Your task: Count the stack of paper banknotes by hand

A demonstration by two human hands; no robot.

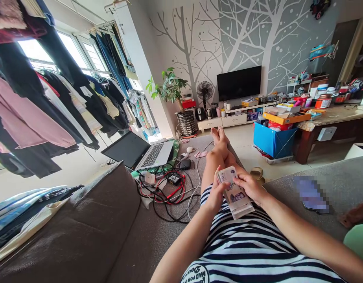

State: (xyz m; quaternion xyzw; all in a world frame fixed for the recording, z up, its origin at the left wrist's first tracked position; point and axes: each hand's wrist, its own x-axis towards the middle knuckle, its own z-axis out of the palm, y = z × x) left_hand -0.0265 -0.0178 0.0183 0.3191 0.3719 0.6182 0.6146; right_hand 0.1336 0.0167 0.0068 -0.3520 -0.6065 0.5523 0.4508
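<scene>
A stack of banknotes (234, 193), purplish with a portrait and a "5" on the top note, is held above my lap over a striped garment (252, 243). My left hand (218, 192) grips its left edge, the thumb lying across the top note. On the upper right side, my right hand (250, 186) holds the stack too, with thumb and finger at the note's face. The lower end of the stack shows slightly uneven edges. Fingers beneath the stack are hidden.
On the sofa to the left lie an open laptop (153, 155) and tangled cables (172, 188). A blurred-out phone (311, 194) rests on the sofa at right. Beyond my legs stand a blue storage box (274, 139), a cluttered table (340, 112) and a television (239, 83).
</scene>
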